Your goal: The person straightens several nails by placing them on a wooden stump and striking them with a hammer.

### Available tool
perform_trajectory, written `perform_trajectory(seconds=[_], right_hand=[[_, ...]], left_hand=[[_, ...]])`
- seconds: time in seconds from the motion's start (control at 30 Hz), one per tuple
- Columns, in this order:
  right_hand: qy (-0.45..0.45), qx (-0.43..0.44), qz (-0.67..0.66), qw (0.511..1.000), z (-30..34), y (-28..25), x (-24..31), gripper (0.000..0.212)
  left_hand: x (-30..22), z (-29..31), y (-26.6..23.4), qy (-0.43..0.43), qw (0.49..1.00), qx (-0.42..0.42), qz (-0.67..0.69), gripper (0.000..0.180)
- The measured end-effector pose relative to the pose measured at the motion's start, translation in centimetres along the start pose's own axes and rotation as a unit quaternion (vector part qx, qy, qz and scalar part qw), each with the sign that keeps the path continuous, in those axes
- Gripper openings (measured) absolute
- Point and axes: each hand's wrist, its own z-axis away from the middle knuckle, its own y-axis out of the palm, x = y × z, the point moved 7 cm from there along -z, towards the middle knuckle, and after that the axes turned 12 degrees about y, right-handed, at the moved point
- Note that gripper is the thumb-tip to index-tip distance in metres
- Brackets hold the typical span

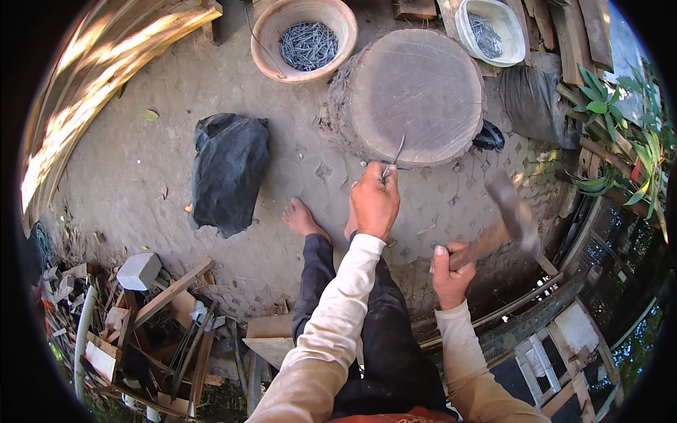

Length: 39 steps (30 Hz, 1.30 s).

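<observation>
My left hand [375, 203] is closed near the front edge of a round wooden stump [416, 92]. A thin, bent nail [400, 148] sticks up from its fingers, its tip over the stump's top. Another short metal piece seems to lie between the same fingers, though I cannot make out its shape. Off to the right, my right hand [452, 276] is wrapped round the wooden handle of a hammer [486, 244]. The hammer's head is raised to the right of my knees, apart from the stump, and slightly blurred.
Behind the stump stand a clay bowl [261, 35] and a white plastic tub [518, 51], both holding many nails. A dark crumpled bag [229, 173] lies on the dirt ground at left. Scrap wood and a grey block [138, 271] are piled lower left; plants [599, 106] hang at right.
</observation>
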Motion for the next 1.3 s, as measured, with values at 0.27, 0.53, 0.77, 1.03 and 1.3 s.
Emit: perform_trajectory(seconds=[0.27, 0.53, 0.77, 1.03, 1.3], right_hand=[[-0.032, 0.065, 0.145, 0.987, -0.7, 2.5, 2.9, 0.031], [-0.016, 0.032, 0.093, 0.995, -2.7, 1.8, 2.9, 0.025], [0.047, 0.063, 0.170, 0.982, -3.8, 3.0, -0.1, 0.026], [0.060, 0.041, 0.199, 0.977, -2.6, 1.9, -0.9, 0.028], [0.004, 0.020, 0.153, 0.988, -4.0, 2.5, 0.9, 0.026]], left_hand=[[-0.3, -0.5, -0.2, -0.023, 0.999, 0.024, 0.021, 0.018], [-0.2, 0.0, -0.3, -0.055, 0.998, 0.036, 0.024, 0.021], [-0.7, -0.2, -0.3, -0.021, 1.000, 0.009, 0.014, 0.023], [-0.2, -0.4, -0.2, -0.081, 0.996, 0.044, 0.023, 0.023], [-0.2, -0.3, -0.4, -0.056, 0.998, 0.020, 0.012, 0.025]])
